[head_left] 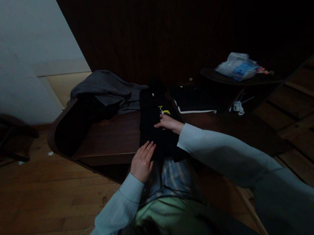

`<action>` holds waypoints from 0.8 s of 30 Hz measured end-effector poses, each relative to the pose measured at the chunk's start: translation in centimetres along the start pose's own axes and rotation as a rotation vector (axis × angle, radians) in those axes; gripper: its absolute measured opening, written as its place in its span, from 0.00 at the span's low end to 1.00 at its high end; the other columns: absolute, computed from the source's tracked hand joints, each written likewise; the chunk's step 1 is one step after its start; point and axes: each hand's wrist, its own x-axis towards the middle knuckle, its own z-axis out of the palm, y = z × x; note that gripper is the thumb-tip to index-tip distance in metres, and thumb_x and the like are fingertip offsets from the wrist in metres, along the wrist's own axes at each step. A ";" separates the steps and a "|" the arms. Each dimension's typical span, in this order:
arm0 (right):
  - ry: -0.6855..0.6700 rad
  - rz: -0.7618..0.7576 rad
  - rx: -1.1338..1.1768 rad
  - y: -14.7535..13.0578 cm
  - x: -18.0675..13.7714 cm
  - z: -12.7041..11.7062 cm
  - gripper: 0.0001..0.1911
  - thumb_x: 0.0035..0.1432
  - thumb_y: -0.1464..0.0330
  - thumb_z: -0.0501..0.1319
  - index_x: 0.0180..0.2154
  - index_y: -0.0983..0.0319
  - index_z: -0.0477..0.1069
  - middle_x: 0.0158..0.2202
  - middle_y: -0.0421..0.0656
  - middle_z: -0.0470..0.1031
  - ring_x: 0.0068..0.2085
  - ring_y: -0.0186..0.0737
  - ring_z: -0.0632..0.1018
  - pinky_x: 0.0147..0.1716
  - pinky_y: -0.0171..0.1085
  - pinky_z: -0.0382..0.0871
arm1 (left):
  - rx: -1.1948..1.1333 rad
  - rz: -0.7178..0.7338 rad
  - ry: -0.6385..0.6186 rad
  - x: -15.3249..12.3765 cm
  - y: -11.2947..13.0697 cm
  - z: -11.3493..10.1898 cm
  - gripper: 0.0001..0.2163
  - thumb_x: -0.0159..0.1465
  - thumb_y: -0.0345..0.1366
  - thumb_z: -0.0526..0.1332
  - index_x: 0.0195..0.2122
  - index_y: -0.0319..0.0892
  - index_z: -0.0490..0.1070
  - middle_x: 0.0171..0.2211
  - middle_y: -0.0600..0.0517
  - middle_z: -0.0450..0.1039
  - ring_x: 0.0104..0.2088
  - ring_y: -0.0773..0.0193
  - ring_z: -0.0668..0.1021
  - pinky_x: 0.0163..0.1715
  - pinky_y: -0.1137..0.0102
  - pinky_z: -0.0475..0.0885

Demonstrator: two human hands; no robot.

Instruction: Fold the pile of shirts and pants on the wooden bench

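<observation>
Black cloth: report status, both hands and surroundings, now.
Left hand flat at near end of black cloth. Right hand over its middle, near yellow print. Cloth lies across dark bench; gray cloth at far left.

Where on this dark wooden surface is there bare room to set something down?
The clearest patch of the wooden surface lies between the gray cloth behind and the black garment on the right. A dim strip before the folded dark cloth looks bare too. The garment is crowded, with the left hand and right hand there.

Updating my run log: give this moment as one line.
left hand: open, over black cloth | right hand: over black cloth, near yellow mark | gray cloth: farther left
</observation>
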 end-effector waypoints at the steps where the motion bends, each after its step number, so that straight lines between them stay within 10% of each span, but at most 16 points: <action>1: 0.000 -0.034 -0.023 0.1 -0.2 0.0 0.16 0.42 0.80 0.62 0.34 0.62 0.63 0.23 0.34 0.69 0.25 0.30 0.73 0.26 0.30 0.68 | 0.001 -0.019 0.031 0.1 0.1 0.0 0.28 0.52 0.22 0.52 0.57 0.37 0.55 0.56 0.44 0.60 0.58 0.57 0.59 0.54 0.59 0.59; 12: 0.194 -0.198 -0.211 -3.3 0.2 -7.3 0.04 0.52 0.77 0.56 0.32 0.64 0.64 0.23 0.38 0.72 0.23 0.28 0.73 0.23 0.27 0.67 | 0.040 0.018 -0.140 1.1 1.5 -0.3 0.37 0.54 0.54 0.56 0.58 0.31 0.52 0.59 0.36 0.53 0.59 0.47 0.55 0.55 0.53 0.54; 17: 0.305 -0.286 -0.689 -3.5 0.5 -9.5 0.02 0.50 0.72 0.59 0.30 0.64 0.68 0.25 0.40 0.73 0.27 0.32 0.74 0.28 0.31 0.67 | -0.090 -0.047 -0.074 3.1 3.2 -0.4 0.22 0.62 0.44 0.50 0.55 0.37 0.58 0.50 0.43 0.67 0.51 0.57 0.67 0.50 0.61 0.61; 24: 0.369 -0.188 -1.183 -2.1 2.1 -6.3 0.21 0.48 0.60 0.61 0.41 0.68 0.66 0.40 0.55 0.73 0.42 0.49 0.74 0.37 0.39 0.67 | -0.124 -0.232 -0.150 6.7 4.6 0.5 0.19 0.60 0.41 0.54 0.52 0.41 0.62 0.38 0.47 0.71 0.39 0.56 0.70 0.39 0.63 0.66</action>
